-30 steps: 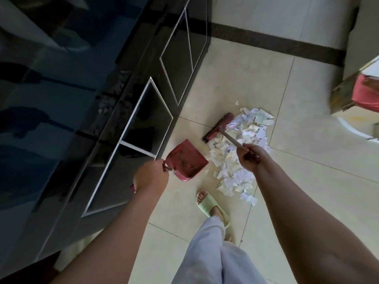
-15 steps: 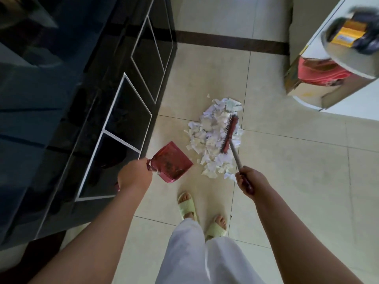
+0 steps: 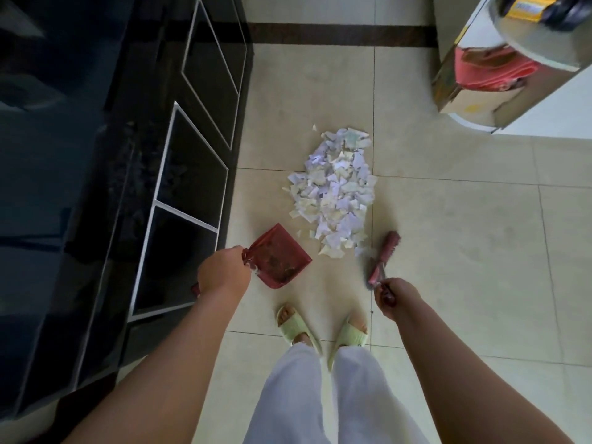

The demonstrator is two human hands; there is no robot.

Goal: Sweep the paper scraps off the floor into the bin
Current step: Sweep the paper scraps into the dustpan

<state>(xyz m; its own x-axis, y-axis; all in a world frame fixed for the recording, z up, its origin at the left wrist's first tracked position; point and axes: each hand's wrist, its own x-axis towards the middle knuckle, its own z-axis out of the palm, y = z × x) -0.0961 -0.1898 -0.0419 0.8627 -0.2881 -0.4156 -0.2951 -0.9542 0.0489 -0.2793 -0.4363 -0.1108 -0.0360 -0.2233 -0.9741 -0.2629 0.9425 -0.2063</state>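
On the beige tiled floor (image 3: 448, 238) the paper scraps (image 3: 333, 193) lie heaped, long axis near to far. I hold the dustpan (image 3: 282, 256) in my left hand (image 3: 222, 275) near-left of them; my right hand (image 3: 395, 296) grips the brush (image 3: 384, 256), seemingly just off their right edge.

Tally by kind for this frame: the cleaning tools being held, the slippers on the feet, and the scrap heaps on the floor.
Dustpans: 1, the red dustpan, held by the left hand
Brushes: 1, the red brush, held by the right hand
Slippers: 2, the left slipper and the right slipper
Scrap heaps: 1, the paper scraps
Total: 5
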